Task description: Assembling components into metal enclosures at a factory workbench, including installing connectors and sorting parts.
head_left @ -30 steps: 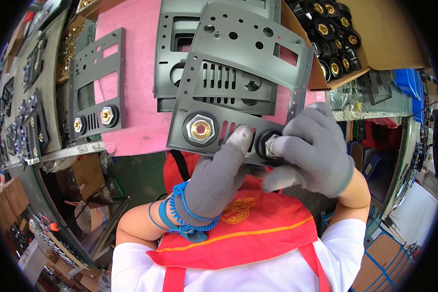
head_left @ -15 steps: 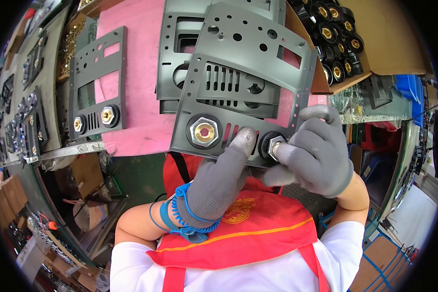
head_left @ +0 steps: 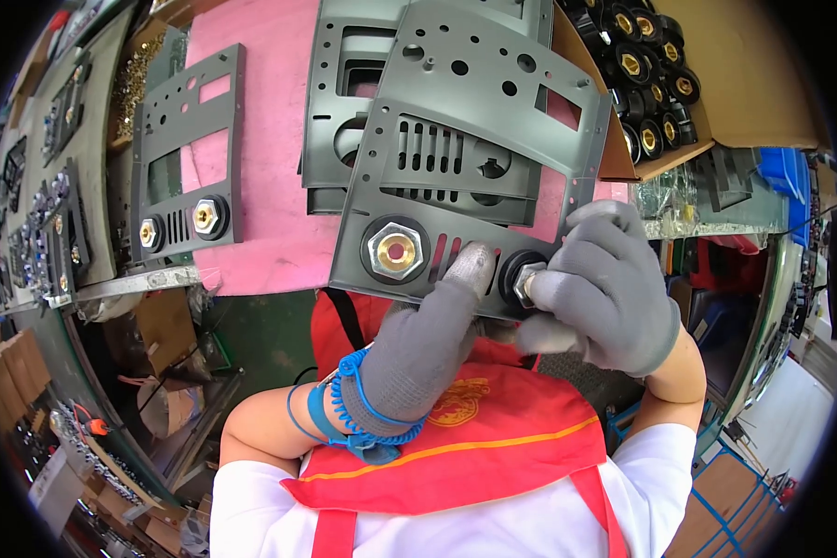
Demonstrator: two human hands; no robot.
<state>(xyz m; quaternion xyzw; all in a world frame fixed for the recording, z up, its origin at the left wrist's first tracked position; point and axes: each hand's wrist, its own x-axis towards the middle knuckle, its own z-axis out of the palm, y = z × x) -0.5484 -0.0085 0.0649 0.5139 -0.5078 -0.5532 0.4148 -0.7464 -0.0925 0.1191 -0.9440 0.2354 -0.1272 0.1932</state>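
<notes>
A grey metal panel (head_left: 460,232) with slots and round holes lies tilted over other panels, its lower edge toward me. At its lower left sits a brass fitting with a large hex nut (head_left: 395,249). My left hand (head_left: 428,325), in a grey glove, grips the lower edge, thumb on top beside the slots and fingers hidden beneath. At the lower right corner a second hex nut (head_left: 525,284) sits on a black round base. My right hand (head_left: 604,288), gloved too, has its fingertips closed on this nut's right side.
Another panel (head_left: 188,158) with two brass fittings lies to the left on the pink mat (head_left: 270,121). More grey panels (head_left: 344,102) are stacked behind mine. A cardboard box (head_left: 707,112) at the far right holds several black fittings with brass centres (head_left: 634,65).
The panel has shifted slightly to the right, with my left hand on it. My right fingers have moved a little around the nut, uncovering more of it.
</notes>
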